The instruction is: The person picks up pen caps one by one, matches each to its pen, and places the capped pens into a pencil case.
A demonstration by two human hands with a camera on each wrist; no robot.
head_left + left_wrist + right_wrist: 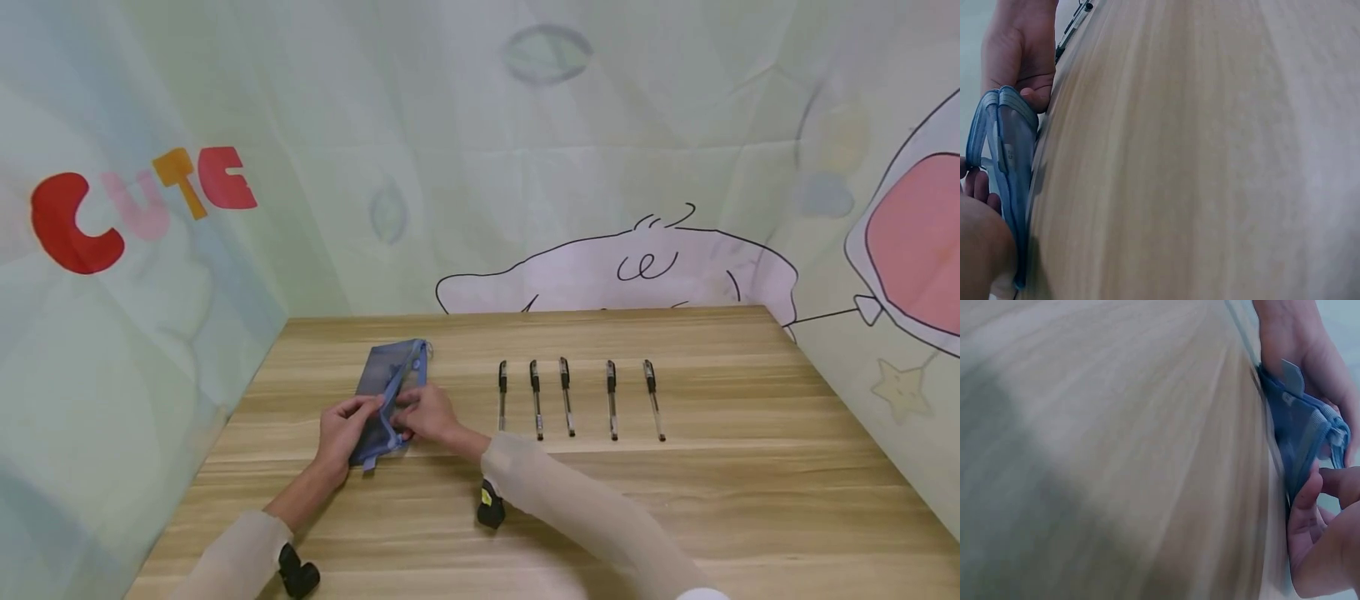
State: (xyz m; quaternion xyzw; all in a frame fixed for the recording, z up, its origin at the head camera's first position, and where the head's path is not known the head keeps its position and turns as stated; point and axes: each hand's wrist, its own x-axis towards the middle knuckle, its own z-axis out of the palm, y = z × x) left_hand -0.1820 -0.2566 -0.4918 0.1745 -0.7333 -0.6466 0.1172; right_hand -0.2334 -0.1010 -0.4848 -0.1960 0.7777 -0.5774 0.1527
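Note:
A blue zippered mesh pouch [381, 367] lies at the left of the wooden table, its zipped mouth spread apart. My left hand [341, 432] pinches the left edge of that mouth between thumb and fingers. On the opposite edge, my right hand [429, 413] grips the pouch, some fingertips hidden by the fabric. The left wrist view shows the pouch [1015, 153] standing up from the table between both hands, its mouth gaping. In the right wrist view, the thumb and fingers of my right hand [1329, 550] close on the edge of the pouch [1291, 419].
Several black-capped clear pens [536, 387] lie spaced out in a row, right of the pouch, caps toward the back. The wooden table [720, 508] ends at printed curtains [360, 150] behind and on both sides. Each wrist carries a black camera [490, 507].

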